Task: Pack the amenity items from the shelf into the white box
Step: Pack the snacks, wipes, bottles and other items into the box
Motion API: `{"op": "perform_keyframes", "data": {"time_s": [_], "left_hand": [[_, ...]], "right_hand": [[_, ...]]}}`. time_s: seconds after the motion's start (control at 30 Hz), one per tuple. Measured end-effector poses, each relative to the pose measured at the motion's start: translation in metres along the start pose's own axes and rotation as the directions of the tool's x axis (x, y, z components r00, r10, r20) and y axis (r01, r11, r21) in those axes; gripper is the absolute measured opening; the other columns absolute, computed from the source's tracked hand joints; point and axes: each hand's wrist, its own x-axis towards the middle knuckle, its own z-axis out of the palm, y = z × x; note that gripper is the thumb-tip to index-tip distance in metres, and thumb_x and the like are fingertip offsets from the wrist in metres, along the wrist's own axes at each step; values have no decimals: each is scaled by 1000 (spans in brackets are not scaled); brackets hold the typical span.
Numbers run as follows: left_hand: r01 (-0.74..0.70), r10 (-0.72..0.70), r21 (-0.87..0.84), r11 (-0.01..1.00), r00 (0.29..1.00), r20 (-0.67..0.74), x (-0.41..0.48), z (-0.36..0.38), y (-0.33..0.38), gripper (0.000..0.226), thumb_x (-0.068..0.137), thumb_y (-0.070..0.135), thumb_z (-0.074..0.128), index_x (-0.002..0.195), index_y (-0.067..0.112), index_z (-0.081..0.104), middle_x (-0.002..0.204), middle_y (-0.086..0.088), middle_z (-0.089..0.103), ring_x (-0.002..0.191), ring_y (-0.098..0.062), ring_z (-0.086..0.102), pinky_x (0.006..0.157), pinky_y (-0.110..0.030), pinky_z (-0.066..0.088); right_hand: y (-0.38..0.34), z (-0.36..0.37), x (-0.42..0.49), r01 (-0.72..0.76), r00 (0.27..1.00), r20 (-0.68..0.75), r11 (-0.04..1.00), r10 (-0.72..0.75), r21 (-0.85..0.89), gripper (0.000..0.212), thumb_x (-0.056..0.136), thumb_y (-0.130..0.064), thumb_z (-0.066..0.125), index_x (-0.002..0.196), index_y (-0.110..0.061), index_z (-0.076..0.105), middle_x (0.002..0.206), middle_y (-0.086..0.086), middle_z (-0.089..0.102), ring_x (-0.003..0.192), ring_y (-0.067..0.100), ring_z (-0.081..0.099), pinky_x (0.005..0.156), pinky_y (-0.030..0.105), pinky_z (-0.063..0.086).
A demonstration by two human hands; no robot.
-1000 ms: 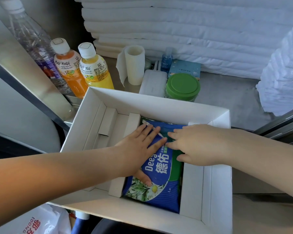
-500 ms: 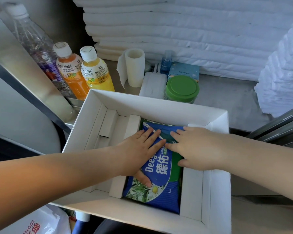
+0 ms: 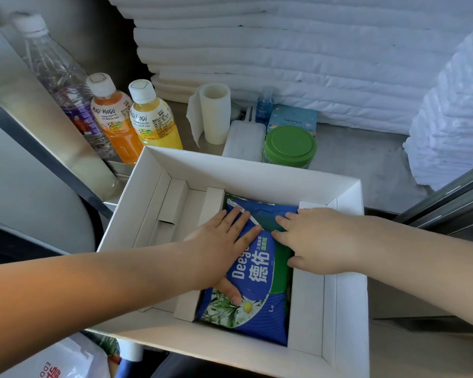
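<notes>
A blue and green wet-wipes pack [image 3: 257, 271] lies in the middle compartment of the white box [image 3: 246, 170]. My left hand [image 3: 219, 246] presses flat on the pack's left side, fingers straight, thumb lower down on the pack. My right hand [image 3: 311, 241] rests flat on the pack's right side and the box divider. On the shelf behind the box stand two Mogu Mogu juice bottles [image 3: 153, 121], a paper roll [image 3: 216, 113], a white case [image 3: 245, 140], a green-lidded jar [image 3: 290, 145], a small blue bottle [image 3: 265, 105] and a blue carton [image 3: 292, 118].
A clear water bottle [image 3: 58, 75] stands at the left by a slanted metal frame [image 3: 38, 126]. Stacked white towels [image 3: 298, 58] fill the back of the shelf, with another pile [image 3: 453, 118] at the right. A white bag with red print [image 3: 52, 364] lies below the box.
Both hands stay flat on the wipes pack with hardly any shift. The camera view has drifted slightly.
</notes>
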Motion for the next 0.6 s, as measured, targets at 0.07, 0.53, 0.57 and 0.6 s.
{"op": "perform_keyframes", "data": {"time_s": [0.07, 0.53, 0.57, 0.6], "left_hand": [[30, -30, 22, 999, 1000, 3, -1, 2, 4, 120, 70, 85, 35, 127, 12, -40, 149, -20, -29, 138, -35, -25, 105, -42, -21], [55, -55, 36, 998, 998, 4, -8, -7, -1, 115, 73, 83, 28, 135, 7, -33, 150, -17, -27, 139, -32, -23, 103, -39, -24], [63, -65, 50, 997, 997, 33, -8, -8, 0, 115, 75, 83, 27, 138, 4, -29, 151, -19, -24, 140, -32, -21, 103, -39, -22], [65, -69, 64, 996, 996, 60, -8, -9, 1, 115, 75, 82, 26, 139, 1, -26, 152, -20, -21, 141, -33, -18, 105, -39, -21]], "right_hand": [[-2, 2, 1, 5, 1000, -5, 1000, -5, 16, 60, 97, -44, 36, 147, -13, 23, 154, 13, 20, 135, 28, 31, 104, 43, 38], [7, -15, -11, 98, 970, -236, 981, -56, 168, 33, 98, -41, 33, 117, -21, 52, 116, -4, 56, 100, 17, 56, 77, 34, 48], [9, -13, -9, 77, 976, -213, 989, -49, 126, 35, 99, -39, 32, 116, -19, 54, 116, -2, 57, 99, 19, 57, 72, 32, 47], [10, -10, -7, 63, 982, -181, 996, -50, 68, 36, 100, -35, 30, 113, -16, 56, 114, 1, 59, 97, 20, 58, 64, 30, 43]]}}
